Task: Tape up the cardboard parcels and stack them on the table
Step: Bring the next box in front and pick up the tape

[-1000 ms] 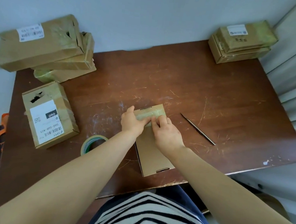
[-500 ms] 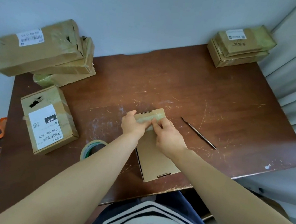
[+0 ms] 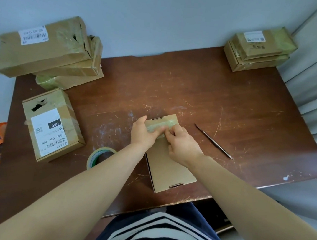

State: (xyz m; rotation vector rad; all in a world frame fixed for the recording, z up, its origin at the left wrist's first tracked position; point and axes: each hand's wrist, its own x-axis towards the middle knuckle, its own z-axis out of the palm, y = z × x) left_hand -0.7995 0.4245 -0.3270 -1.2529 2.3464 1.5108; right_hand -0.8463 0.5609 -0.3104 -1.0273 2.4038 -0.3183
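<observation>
The flat cardboard parcel (image 3: 170, 165) lies in the middle of the surface (image 3: 233, 100), its near end close to the edge by my body, and a strip of pale tape (image 3: 170, 123) runs across its far end. My left hand (image 3: 144, 133) rests on that strip, fingers laid fairly straight along it and thumb against the parcel's left edge: pressing, not gripping. My right hand (image 3: 182, 145) has its fingers bent, tips down on the tape just beside the left's. Whether they pinch a loose end or only rub it flat I cannot tell, because the knuckles hide the tips. I judge the parcel light, stiff across its broad faces but thin, so it would likely flex if lifted by 1 corner — better taken by its 2 long edges. The tape looks clingy and easy to crease. My left forearm cuts off part of the tape roll (image 3: 100, 155), hiding its free end. The parcel's far side, where the strip would wrap down, is out of sight.
</observation>
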